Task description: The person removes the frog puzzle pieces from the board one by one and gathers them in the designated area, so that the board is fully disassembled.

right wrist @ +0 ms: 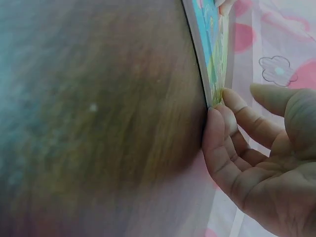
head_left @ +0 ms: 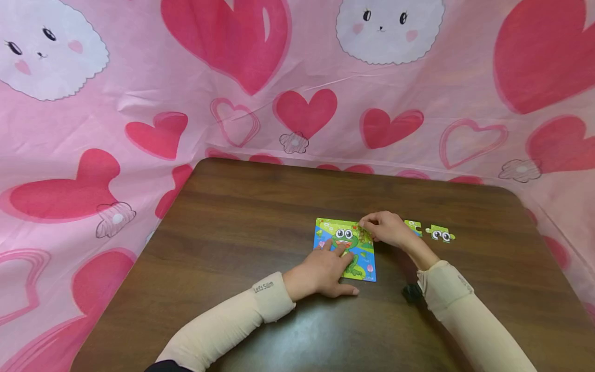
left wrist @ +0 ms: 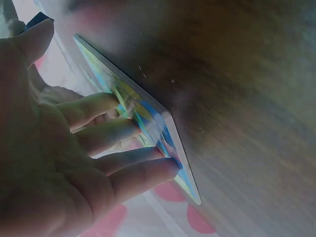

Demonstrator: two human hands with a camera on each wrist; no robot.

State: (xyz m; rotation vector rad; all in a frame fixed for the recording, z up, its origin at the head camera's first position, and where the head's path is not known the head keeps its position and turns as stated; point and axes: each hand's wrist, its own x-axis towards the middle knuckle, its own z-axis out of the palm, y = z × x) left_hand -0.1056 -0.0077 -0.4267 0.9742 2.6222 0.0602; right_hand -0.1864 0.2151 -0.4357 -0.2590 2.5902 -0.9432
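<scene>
A square frog puzzle (head_left: 364, 258) lies on the table, its frog picture facing up. My left hand (head_left: 325, 271) rests on its lower left part, fingers spread; in the left wrist view the fingertips of this hand (left wrist: 74, 158) touch the puzzle's face (left wrist: 170, 140). At the upper right corner is my right hand (head_left: 388, 228). The right wrist view shows fingertips of that hand (right wrist: 271, 168) against the edge and face of the puzzle (right wrist: 210, 44), bent a little, with the thumb apart from them. The part of the picture under each hand is hidden.
Two loose puzzle pieces lie right of my right hand: a green and blue one (head_left: 413, 227), partly behind the wrist, and one with two printed eyes (head_left: 440, 234). A pink cloth with hearts (head_left: 260, 67) hangs behind the brown table (head_left: 223, 222).
</scene>
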